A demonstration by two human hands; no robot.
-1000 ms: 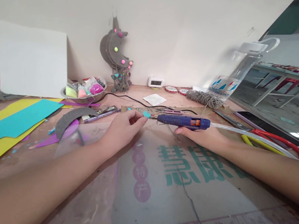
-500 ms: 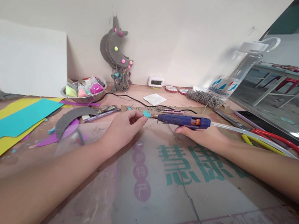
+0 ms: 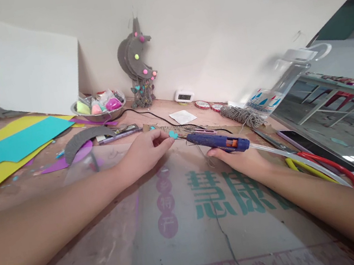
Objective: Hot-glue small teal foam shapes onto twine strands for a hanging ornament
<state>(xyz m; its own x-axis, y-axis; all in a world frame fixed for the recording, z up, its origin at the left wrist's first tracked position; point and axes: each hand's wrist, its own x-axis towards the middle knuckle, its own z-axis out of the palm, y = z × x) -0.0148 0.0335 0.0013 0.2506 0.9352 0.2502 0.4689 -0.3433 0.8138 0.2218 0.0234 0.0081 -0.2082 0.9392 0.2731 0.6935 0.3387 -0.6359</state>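
Between the thumb and fingertips of my left hand (image 3: 148, 152) is a small turquoise heart-shaped piece (image 3: 173, 135). My right hand (image 3: 241, 158) is wrapped round a blue glue gun (image 3: 217, 140), its nozzle pointing left at the heart. Whether the nozzle touches the heart, I cannot tell. A clear glue stick (image 3: 279, 151) runs out of the gun's back end. Both hands are above a printed plastic sheet (image 3: 190, 249). A thin grey string (image 3: 210, 161) hangs near the gun, partly hidden by my right hand.
Right of my hands lie grey yarn (image 3: 240, 115), red-handled scissors (image 3: 335, 164), a phone (image 3: 313, 149) and a plastic cup (image 3: 278, 82). Behind stand a small clock (image 3: 184, 96), a metal bowl (image 3: 100, 116) of clay packets and a grey moon ornament (image 3: 137, 62). Coloured sheets (image 3: 18, 144) lie left.
Hardly anything differs. The heart, glue gun and both hands keep nearly the same places; the view has shifted very slightly.
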